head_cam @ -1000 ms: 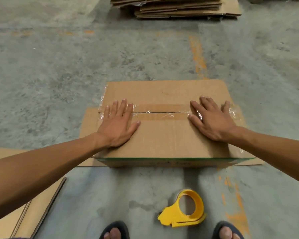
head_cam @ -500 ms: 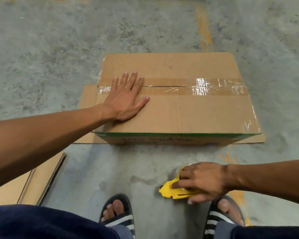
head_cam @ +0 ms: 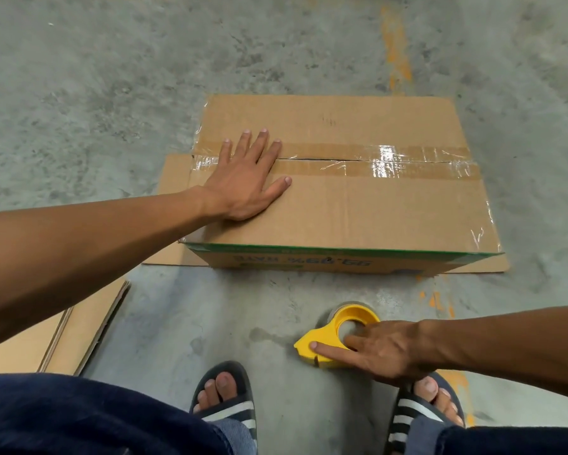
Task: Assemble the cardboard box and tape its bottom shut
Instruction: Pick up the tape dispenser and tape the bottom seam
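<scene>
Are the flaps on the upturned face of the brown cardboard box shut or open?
Shut. Both flaps lie flat on the brown cardboard box, clear tape covering their seam; the left hand rests flat there.

Brown cardboard box (head_cam: 358,205) on concrete floor, seam taped (flaps seemingly splayed underneath)

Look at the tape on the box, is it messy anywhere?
Yes. The tape is wrinkled and shiny toward the right end of the box, and a thin dark gap shows along the seam under it. The box itself looks undamaged.
</scene>
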### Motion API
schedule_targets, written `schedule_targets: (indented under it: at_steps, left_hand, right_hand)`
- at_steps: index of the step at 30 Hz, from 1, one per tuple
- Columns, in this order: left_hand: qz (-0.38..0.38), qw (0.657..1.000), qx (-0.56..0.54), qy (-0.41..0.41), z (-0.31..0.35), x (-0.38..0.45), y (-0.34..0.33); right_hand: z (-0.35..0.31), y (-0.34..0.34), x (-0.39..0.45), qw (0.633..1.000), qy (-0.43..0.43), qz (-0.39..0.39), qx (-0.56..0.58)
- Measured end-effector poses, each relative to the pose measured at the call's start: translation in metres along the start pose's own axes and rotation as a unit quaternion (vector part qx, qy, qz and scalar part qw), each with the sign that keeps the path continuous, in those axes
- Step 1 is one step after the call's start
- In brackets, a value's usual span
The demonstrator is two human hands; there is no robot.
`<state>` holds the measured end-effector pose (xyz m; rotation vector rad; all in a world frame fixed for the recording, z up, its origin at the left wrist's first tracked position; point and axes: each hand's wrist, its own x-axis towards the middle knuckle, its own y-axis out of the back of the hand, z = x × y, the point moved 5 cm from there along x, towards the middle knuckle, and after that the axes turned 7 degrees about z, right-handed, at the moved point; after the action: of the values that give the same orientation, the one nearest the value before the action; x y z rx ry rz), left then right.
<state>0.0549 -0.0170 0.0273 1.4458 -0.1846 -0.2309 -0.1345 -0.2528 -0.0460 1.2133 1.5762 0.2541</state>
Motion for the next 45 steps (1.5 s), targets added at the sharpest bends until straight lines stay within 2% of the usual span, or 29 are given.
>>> schedule_targets:
  at_steps: [5,9,13,16,18,20,22,23,25,28,31,34,37,45]
  left_hand:
    - [-0.009,1.0,-0.005,-0.002,0.0,-0.001,0.002]
    - [-0.02,1.0,-0.008,-0.006,-0.001,-0.001,0.007]
    - [-0.031,0.999,-0.025,-0.012,-0.005,0.004,0.015]
    - [-0.066,0.996,-0.057,-0.024,-0.01,0.011,0.033]
    - [-0.085,0.99,-0.113,-0.023,-0.01,0.016,0.052]
    - [-0.04,0.981,-0.187,0.025,-0.01,0.023,0.072]
    - [-0.002,0.942,-0.315,0.118,-0.01,0.029,0.086]
    - [-0.017,0.9,-0.404,0.161,-0.006,0.032,0.09]
    - [-0.069,0.798,-0.556,0.224,0.008,0.034,0.096]
    - [-0.148,0.673,-0.675,0.264,0.038,0.032,0.109]
    - [-0.199,0.598,-0.729,0.268,0.066,0.028,0.117]
    - [-0.209,0.55,-0.763,0.266,0.082,0.026,0.124]
    - [-0.204,0.52,-0.785,0.269,0.09,0.027,0.131]
    - [-0.164,0.506,-0.802,0.272,0.094,0.03,0.141]
  right_hand:
    - [-0.002,0.03,0.013,0.995,-0.037,-0.01,0.095]
    - [-0.009,0.101,0.009,0.965,-0.04,0.068,0.251]
    - [-0.01,0.179,-0.016,0.873,-0.005,0.151,0.464]
    - [0.013,0.235,-0.04,0.827,0.012,0.261,0.497]
    - [0.034,0.265,-0.061,0.774,0.011,0.301,0.558]
    - [0.057,0.286,-0.083,0.741,0.002,0.331,0.585]
    - [0.076,0.3,-0.103,0.715,-0.012,0.355,0.602]
    - [0.085,0.303,-0.111,0.702,-0.016,0.361,0.614]
    - [0.095,0.306,-0.124,0.681,-0.018,0.363,0.636]
    - [0.103,0.305,-0.136,0.667,-0.012,0.361,0.651]
    - [0.107,0.304,-0.143,0.655,-0.008,0.372,0.657]
    - [0.11,0.303,-0.147,0.644,-0.004,0.38,0.664]
    - [0.112,0.301,-0.15,0.642,-0.005,0.38,0.666]
    - [0.118,0.298,-0.154,0.65,-0.006,0.376,0.66]
